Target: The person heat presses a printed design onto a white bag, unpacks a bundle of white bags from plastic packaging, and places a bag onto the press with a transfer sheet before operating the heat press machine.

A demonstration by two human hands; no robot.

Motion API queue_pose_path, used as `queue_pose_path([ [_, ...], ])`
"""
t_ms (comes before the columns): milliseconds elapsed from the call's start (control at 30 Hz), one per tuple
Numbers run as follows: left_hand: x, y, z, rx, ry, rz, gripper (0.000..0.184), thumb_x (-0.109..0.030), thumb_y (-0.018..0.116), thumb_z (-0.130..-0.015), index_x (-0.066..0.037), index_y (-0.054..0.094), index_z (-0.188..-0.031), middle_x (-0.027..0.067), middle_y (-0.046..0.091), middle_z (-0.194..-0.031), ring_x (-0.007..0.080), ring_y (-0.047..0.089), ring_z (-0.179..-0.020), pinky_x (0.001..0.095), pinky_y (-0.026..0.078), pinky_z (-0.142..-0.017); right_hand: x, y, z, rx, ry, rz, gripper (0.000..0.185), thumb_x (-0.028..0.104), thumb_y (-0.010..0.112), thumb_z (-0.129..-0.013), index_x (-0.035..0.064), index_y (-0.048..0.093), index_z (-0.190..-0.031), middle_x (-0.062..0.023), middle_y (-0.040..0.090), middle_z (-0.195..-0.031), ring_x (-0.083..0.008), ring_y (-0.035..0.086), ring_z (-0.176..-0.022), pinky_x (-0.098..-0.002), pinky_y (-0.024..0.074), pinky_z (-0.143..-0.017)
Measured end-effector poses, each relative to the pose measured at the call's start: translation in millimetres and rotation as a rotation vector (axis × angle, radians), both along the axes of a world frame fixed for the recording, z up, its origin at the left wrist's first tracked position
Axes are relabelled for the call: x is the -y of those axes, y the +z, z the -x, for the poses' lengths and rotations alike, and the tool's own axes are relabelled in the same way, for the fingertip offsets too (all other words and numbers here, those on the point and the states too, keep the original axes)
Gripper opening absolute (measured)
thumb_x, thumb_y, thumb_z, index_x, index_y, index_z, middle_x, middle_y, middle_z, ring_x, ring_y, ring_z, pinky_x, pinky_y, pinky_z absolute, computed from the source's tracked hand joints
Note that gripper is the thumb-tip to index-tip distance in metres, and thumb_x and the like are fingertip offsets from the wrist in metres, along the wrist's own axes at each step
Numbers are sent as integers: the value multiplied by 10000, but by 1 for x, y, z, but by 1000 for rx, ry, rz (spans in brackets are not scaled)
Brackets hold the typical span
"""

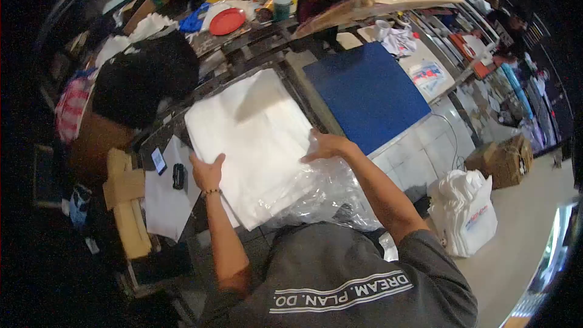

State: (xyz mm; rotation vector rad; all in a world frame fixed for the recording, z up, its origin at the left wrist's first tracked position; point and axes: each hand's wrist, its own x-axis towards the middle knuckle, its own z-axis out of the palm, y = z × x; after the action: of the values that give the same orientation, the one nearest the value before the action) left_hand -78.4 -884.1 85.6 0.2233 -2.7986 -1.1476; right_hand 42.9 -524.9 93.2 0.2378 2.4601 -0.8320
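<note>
A stack of white sheets or bags (pixel 249 140), soft-looking, lies in front of me on a dark surface. At its left edge is my left hand (pixel 207 171), thumb spread from the fingers, which are partly hidden along the edge. My right hand (pixel 328 146) touches the right edge, its fingertips on the stack. Crumpled clear plastic (pixel 331 197) bunches under and beside the stack's lower right side, near my body. To the right of the stack lies a flat blue panel (pixel 367 94).
White paper (pixel 167 200) with a black object (pixel 178 176) lies at left. A cluttered bench holds a red plate (pixel 227 21). Folded white bags (pixel 464 212) and a cardboard box (pixel 501 161) stand at right. A person (pixel 507 30) is at far upper right.
</note>
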Motion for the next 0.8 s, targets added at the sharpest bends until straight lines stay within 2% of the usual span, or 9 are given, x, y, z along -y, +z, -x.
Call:
queue_pose_path([
  [67, -16, 42, -3, -68, 7, 3, 913, -294, 901, -716, 73, 424, -1403, 229, 561, -1369, 331, 566, -1221, 384, 455, -1031, -5, 12, 5, -28, 37, 77, 1274, 722, 777, -641, -9, 265, -1550, -336, 471, -1433, -431, 493, -1329, -448, 410, -1102],
  [133, -34, 91, -20, -311, -279, -570, 861, -345, 899, -701, 77, 470, -1316, 230, 637, -1216, 362, 630, -1085, 418, 487, -963, -5, 42, -6, -58, -47, 214, 1248, 700, 791, -644, -33, 295, -1525, -338, 506, -1392, -415, 533, -1287, -424, 432, -1078],
  [233, -26, 62, 7, -111, -166, -606, 753, -291, 888, -729, 68, 501, -1265, 221, 650, -1176, 336, 634, -1068, 404, 492, -947, -15, 23, -4, -175, -156, 297, 1186, 674, 803, -656, -38, 360, -1494, -325, 536, -1372, -393, 572, -1249, -403, 449, -1064],
  [267, -14, -6, 40, -78, -160, -176, 761, -298, 895, -716, 66, 513, -1264, 224, 648, -1180, 340, 620, -1101, 405, 484, -958, -14, 26, -2, -85, -110, 226, 1194, 684, 791, -656, -22, 349, -1512, -313, 487, -1430, -412, 524, -1298, -420, 409, -1100],
  [333, -18, -46, 52, 10, -154, -121, 834, -356, 883, -713, 73, 484, -1306, 260, 604, -1262, 371, 587, -1174, 414, 462, -996, -12, 29, 5, -28, -96, 155, 1202, 694, 779, -657, -5, 337, -1530, -301, 438, -1487, -431, 476, -1346, -436, 370, -1136],
  [567, -22, -21, 65, 149, -218, 153, 1092, -551, 786, -764, 112, 300, -1483, 319, 414, -1487, 425, 435, -1370, 441, 362, -1134, -28, 29, -28, -142, -157, 40, 1059, 712, 731, -707, 26, 462, -1468, -236, 516, -1450, -390, 504, -1331, -438, 410, -1098],
  [700, -6, -15, 66, -80, -413, 237, 1083, -484, 775, -831, 78, 186, -1544, 282, 201, -1610, 384, 200, -1501, 449, 167, -1236, -47, 82, -103, -39, -246, 166, 692, 667, 679, -812, 81, 737, -1176, -194, 718, -1142, -328, 674, -1074, -411, 519, -915],
  [733, -9, 5, 54, -68, -402, 226, 1065, -462, 783, -831, 49, 193, -1555, 286, 224, -1598, 400, 227, -1484, 464, 169, -1234, -52, 86, -126, -78, -291, 208, 582, 629, 673, -848, 93, 787, -1044, -118, 750, -914, -231, 686, -837, -371, 531, -741],
  [800, 4, -4, 85, -298, -613, 226, 946, -448, 746, -870, 1, 264, -1549, 248, 317, -1563, 385, 318, -1432, 484, 273, -1191, -68, 114, -173, -125, -421, 242, 568, 613, 685, -849, 84, 787, -1028, -89, 735, -872, -192, 655, -785, -353, 514, -691],
])
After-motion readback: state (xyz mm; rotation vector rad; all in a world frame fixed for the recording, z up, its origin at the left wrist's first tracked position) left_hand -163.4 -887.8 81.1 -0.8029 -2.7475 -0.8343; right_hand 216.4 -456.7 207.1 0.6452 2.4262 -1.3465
